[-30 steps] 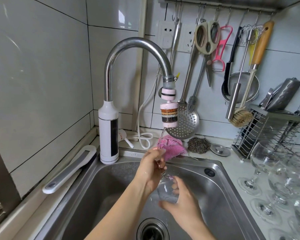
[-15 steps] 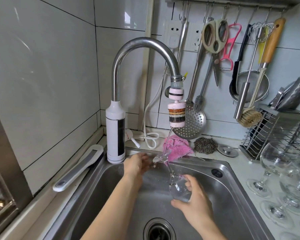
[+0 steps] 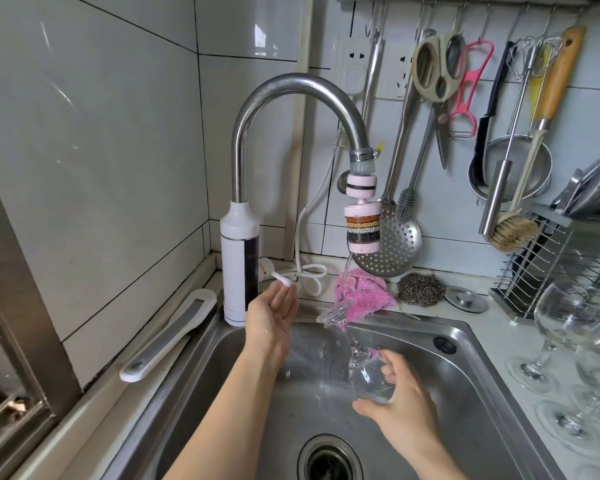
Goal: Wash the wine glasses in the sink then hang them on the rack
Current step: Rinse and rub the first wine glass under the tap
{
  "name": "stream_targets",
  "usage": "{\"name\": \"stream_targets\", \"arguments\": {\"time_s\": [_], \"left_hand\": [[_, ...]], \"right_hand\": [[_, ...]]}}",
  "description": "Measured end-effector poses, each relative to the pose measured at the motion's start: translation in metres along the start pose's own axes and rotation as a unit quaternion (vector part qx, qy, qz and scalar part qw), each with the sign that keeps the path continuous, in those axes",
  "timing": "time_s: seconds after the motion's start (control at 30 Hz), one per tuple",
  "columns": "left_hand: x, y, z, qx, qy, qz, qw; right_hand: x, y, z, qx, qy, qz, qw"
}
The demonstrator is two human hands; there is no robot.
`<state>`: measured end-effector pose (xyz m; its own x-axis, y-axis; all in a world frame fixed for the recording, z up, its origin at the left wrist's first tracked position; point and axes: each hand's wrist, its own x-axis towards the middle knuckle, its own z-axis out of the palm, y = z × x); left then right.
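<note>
Wine glass [image 3: 368,379] tilted foot-up over the sink [image 3: 465,358], its bowl gripped by the right hand [image 3: 402,407]. The left hand [image 3: 274,317], fingers relaxed and empty, is at the faucet lever [image 3: 281,279]. Risk: the wet one-handed grip could slip, knocking glass against steel.

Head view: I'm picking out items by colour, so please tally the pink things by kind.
Pink cloth: 1
Pink peeler: 1
Pink tap filter: 1
Total: 3
</note>
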<state>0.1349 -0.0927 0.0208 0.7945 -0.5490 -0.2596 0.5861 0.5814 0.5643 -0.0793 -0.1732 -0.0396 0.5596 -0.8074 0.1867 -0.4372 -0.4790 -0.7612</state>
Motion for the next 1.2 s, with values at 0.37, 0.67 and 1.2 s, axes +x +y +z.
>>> {"name": "stream_targets", "arguments": {"time_s": [0.37,0.67,1.2], "left_hand": [[0.003,-0.004,0.002,0.031,-0.052,0.016,0.998],[-0.020,-0.023,0.000,0.349,-0.219,0.003,0.911],[-0.043,-0.004,-0.008,0.255,-0.344,-0.172,0.887]], "right_hand": [[-0.001,-0.001,0.000,0.007,0.000,0.005,1.000],[0.002,-0.005,-0.006,0.067,-0.047,0.024,0.996],[-0.028,-0.056,-0.079,0.420,0.107,0.005,0.901]]}}
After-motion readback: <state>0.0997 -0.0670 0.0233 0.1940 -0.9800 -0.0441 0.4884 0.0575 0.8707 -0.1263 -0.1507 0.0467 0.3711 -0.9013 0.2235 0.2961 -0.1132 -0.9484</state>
